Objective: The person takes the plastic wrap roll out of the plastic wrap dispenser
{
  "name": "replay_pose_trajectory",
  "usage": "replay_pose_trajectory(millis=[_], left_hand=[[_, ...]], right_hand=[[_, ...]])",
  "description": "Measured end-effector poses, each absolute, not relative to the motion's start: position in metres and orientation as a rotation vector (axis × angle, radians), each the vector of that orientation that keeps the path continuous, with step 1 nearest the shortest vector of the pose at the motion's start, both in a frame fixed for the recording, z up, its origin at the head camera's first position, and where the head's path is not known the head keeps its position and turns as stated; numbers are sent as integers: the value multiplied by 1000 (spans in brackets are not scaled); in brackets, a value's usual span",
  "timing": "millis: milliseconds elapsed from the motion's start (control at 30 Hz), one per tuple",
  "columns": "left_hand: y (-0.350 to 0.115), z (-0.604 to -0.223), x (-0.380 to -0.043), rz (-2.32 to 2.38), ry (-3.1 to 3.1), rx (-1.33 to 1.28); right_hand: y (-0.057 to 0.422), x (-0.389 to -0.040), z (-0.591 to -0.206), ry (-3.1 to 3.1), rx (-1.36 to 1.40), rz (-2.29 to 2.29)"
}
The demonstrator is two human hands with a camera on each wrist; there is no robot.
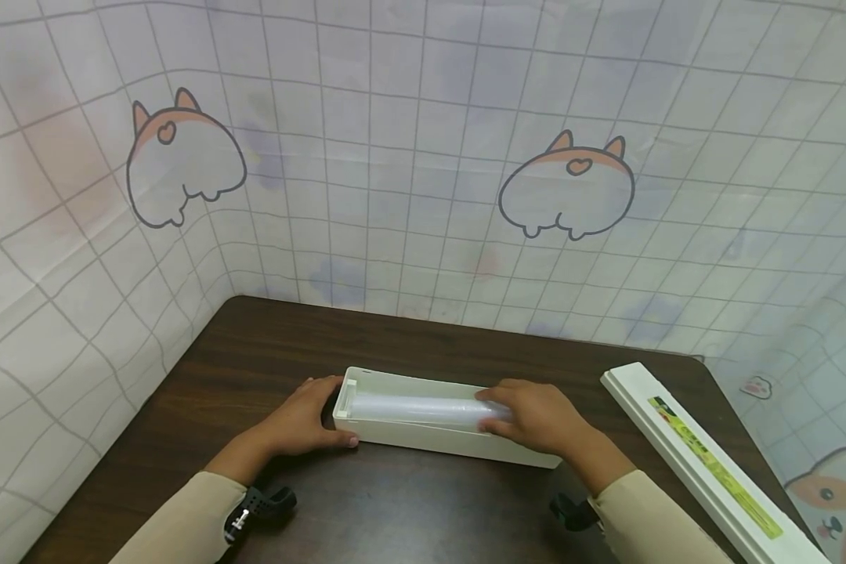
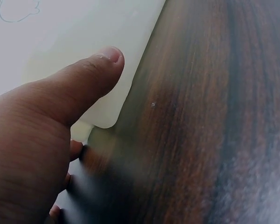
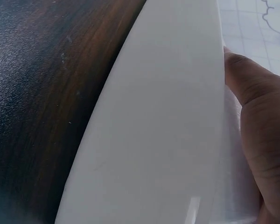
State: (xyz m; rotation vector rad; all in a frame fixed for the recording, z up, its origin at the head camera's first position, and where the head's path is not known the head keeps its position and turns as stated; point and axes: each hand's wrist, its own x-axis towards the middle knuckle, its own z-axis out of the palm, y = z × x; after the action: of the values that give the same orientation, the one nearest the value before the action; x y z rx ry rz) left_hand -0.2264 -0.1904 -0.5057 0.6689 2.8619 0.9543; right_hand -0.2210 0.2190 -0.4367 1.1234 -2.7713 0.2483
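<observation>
A long white plastic dispenser box [image 1: 423, 439] sits lengthwise on the table, its top uncovered. Inside it lies a roll of cling film [image 1: 402, 407], shiny and translucent. My left hand [image 1: 292, 423] grips the box's left end, the thumb [image 2: 95, 70] against the front wall and the other fingers round the end. My right hand [image 1: 536, 419] reaches into the right half from above, thumb and fingers curled about the roll. In the right wrist view the front wall [image 3: 149, 116] fills the middle, with the thumb at its top edge. The right hand hides the roll's right end.
At the right of the dark wooden table [image 1: 395, 517] lies a long white lid [image 1: 691, 454] with a yellow-green label, set at a slant. A white gridded curtain [image 1: 409, 157] with cartoon animals hangs behind the table and along its sides.
</observation>
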Motion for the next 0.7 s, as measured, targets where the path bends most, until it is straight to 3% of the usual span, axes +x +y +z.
replay_pose_trajectory(millis=[700], left_hand=[[-190, -504, -225, 961, 2859, 661]], right_hand=[[228, -213, -436, -2770, 1052, 321]])
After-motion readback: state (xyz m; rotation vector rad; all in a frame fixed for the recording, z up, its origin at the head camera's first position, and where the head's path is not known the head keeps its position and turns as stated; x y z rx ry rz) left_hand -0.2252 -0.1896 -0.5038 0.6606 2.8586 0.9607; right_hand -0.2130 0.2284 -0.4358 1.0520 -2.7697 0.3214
